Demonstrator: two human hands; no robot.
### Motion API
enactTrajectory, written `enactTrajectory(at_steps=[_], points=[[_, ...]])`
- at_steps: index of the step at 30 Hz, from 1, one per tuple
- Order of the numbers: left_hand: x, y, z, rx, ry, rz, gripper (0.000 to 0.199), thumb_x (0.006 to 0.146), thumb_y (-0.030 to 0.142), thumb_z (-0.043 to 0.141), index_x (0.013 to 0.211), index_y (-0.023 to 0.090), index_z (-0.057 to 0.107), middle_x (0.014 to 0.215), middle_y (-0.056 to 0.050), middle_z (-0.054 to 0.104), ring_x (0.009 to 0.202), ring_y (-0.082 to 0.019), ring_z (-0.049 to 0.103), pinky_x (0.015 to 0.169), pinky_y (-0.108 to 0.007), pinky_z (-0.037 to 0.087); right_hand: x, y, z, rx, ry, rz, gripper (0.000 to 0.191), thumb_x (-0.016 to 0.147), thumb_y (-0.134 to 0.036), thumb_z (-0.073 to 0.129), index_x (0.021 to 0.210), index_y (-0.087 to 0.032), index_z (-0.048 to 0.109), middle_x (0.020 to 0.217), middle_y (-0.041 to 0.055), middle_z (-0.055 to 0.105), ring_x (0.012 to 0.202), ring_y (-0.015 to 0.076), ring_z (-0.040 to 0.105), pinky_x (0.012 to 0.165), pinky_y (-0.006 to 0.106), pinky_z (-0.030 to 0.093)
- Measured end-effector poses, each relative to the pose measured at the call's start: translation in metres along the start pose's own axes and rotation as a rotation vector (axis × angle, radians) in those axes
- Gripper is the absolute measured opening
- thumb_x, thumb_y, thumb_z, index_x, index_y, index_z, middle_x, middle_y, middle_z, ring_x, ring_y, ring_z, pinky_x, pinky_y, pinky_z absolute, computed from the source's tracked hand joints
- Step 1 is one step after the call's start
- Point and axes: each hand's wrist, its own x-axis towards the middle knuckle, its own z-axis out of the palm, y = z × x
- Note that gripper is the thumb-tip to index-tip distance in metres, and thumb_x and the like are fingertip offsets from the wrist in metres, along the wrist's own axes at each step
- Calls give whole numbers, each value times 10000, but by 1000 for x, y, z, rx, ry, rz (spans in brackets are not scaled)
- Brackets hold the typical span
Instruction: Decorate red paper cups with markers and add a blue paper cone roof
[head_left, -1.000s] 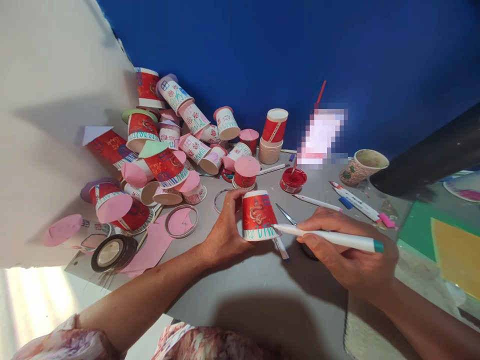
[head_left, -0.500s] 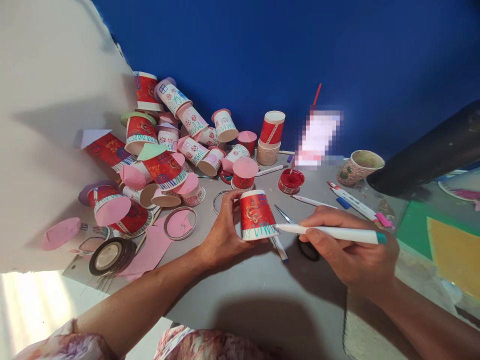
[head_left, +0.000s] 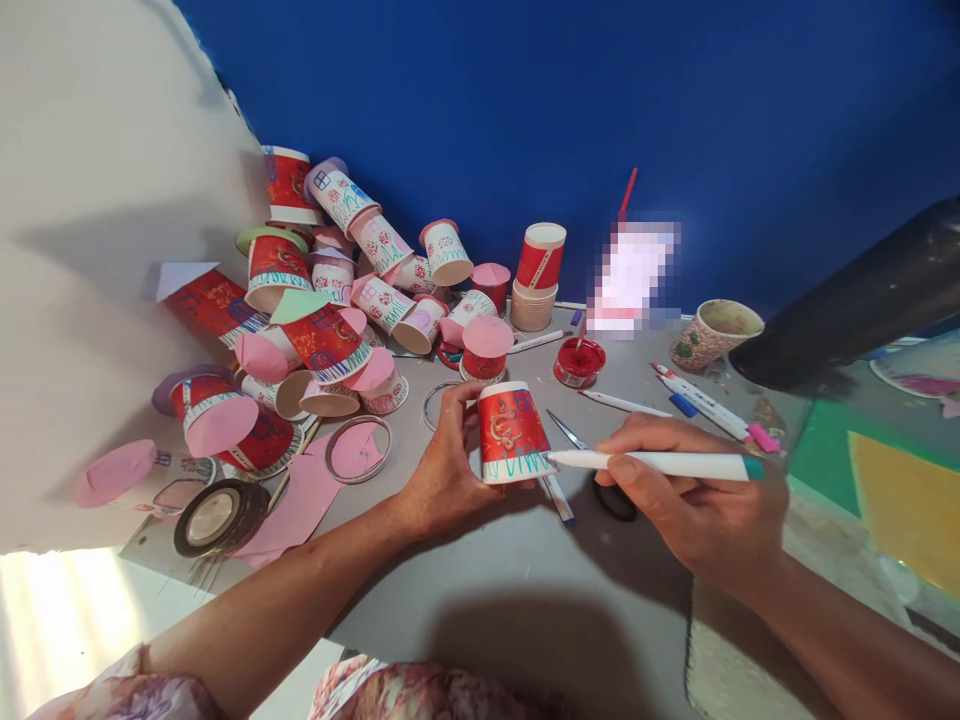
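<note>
My left hand (head_left: 442,465) is closed around a red paper cup (head_left: 513,425), held upside down with its white rim at the bottom. The cup bears a gold dragon, a blue window drawing and green zigzag strokes along the rim. In my right hand (head_left: 697,490) is a white marker (head_left: 660,464) with a green end, its tip at the right end of the green strokes. Behind the marker lie scissors (head_left: 567,428) with black handles, partly hidden by my right hand. Another marker (head_left: 558,500) lies under the cup, partly covered.
A heap of decorated cups (head_left: 322,310) with paper tops fills the left. Tape rolls (head_left: 220,520) and pink paper (head_left: 300,500) lie before it. A cup stack (head_left: 535,308), red paint jar (head_left: 580,362), several markers (head_left: 709,405) and a patterned cup (head_left: 712,335) stand or lie behind.
The green strokes reach slightly further right at the rim, with the marker tip still there. The view has shifted slightly; both hands keep their hold.
</note>
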Motion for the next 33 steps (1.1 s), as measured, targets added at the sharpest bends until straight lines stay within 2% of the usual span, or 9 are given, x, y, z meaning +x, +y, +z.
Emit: enactTrajectory(at_steps=[4,8,11,15,22,25,30,33], points=[[-1,-2,0,14,-4,11,916,627,304,972,1314,293,366,1407,-142,576,1257,-300,659,1057,-521,568,1,2,0,-34,25,7,108,901,-161,704,862,-245,760,637,-20,726,471,137,619,430,255,468],[0,-4,-1,102,-19,55,948,606,380,988,1336,274,394,1362,-133,582,1236,-307,654,1060,-513,559,-1,4,-2,-52,53,16,113,916,-160,701,880,-251,759,640,-31,724,475,131,607,445,253,475],[1,-7,-3,170,-26,107,956,608,429,985,1354,254,414,1394,-145,528,1254,-316,626,1085,-517,537,0,0,-1,-3,12,-50,126,909,-135,694,885,-243,754,658,-11,710,506,146,616,441,270,455],[1,-9,-6,280,-45,162,953,631,408,973,1396,268,423,1405,-128,487,1285,-322,573,1092,-529,524,2,-5,2,64,-65,-163,160,885,-87,688,934,-227,747,667,-6,697,533,145,594,493,281,469],[0,-6,-7,333,-71,215,956,640,428,969,1414,307,421,1400,-125,468,1308,-346,531,1057,-552,542,3,-7,5,45,-181,-195,133,906,-128,665,955,-220,748,678,9,722,538,153,607,499,280,479],[0,-8,-7,295,-72,214,966,636,465,970,1410,302,416,1405,-126,461,1304,-341,536,1049,-538,548,2,-5,5,-10,-166,-191,121,920,-138,668,947,-230,742,692,9,739,547,153,618,506,281,488],[-1,-8,-6,292,-61,197,985,624,506,973,1409,291,418,1403,-127,471,1278,-333,562,1050,-523,542,0,0,6,-67,-58,-162,126,922,-143,689,933,-250,756,655,-1,722,531,165,626,498,296,483],[0,-7,-7,360,-62,225,973,625,503,971,1404,294,426,1376,-122,490,1262,-338,562,1039,-530,536,0,-3,6,-32,-85,-174,120,913,-142,693,930,-239,762,688,4,744,532,161,626,493,291,488]])
